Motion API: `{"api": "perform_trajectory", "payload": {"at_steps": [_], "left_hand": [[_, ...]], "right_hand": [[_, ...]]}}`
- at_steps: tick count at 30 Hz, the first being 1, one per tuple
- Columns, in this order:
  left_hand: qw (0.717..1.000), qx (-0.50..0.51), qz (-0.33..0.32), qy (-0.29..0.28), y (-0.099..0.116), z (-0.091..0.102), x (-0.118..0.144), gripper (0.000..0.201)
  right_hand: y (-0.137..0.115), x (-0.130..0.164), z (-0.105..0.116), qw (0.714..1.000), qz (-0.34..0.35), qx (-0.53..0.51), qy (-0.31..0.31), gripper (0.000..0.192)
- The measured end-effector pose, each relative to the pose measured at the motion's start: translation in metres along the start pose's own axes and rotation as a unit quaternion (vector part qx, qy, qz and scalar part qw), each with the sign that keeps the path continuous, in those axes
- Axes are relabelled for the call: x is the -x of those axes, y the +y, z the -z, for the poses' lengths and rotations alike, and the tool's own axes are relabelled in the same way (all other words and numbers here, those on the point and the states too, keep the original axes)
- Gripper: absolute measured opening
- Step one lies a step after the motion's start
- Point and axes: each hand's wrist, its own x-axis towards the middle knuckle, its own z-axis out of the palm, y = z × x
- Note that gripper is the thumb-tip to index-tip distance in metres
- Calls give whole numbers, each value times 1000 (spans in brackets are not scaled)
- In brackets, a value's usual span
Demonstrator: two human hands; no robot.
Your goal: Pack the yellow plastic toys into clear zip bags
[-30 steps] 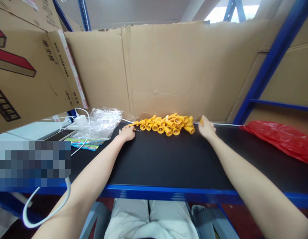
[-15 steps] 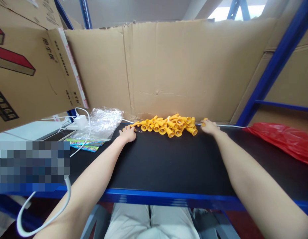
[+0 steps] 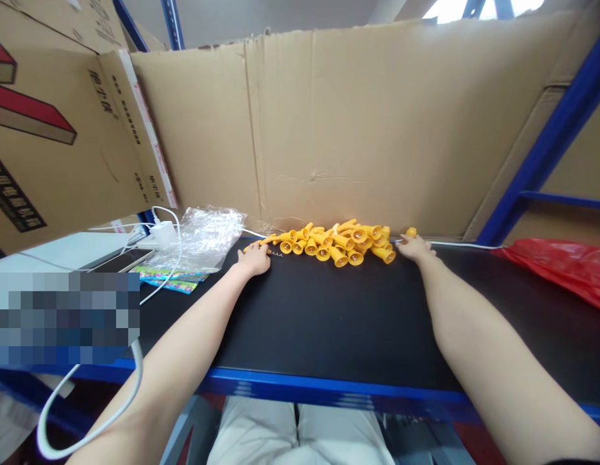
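Note:
A heap of small yellow funnel-shaped plastic parts (image 3: 337,243) lies at the back of the black table (image 3: 329,316), against the cardboard wall. My left hand (image 3: 254,259) rests on the table at the heap's left end, its fingers touching a yellow part and a small metal spring (image 3: 276,254). At the right end of the heap, my right hand (image 3: 413,247) lies flat with its fingers on one yellow part (image 3: 411,232). Whether either hand grips its part is hidden by the fingers.
A crumpled clear plastic bag (image 3: 203,237), a white charger with cables (image 3: 164,231) and colourful printed sheets (image 3: 168,279) lie at the left. A red plastic bag (image 3: 566,268) sits at the right. Cardboard walls (image 3: 358,129) and blue rack posts (image 3: 546,148) enclose the table.
My right hand has slid to the right and back along the heap's end, lying flatter. The left hand stays at the heap's left end. The view has tilted slightly.

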Motion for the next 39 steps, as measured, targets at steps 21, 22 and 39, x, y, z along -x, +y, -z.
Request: {"api": "perform_trajectory", "payload": {"at_steps": [21,22,39], "left_hand": [[1000,1,-13,1,-2,2,1,42],[1000,0,-13,0,-2,1,0,42],[999,-8,35,0,1,7,2,42]], "right_hand": [[13,21,4,998,21,57,-24,54],[14,23,5,998,26,57,-21,53],[7,72,34,998,41,42,12,40]]}}
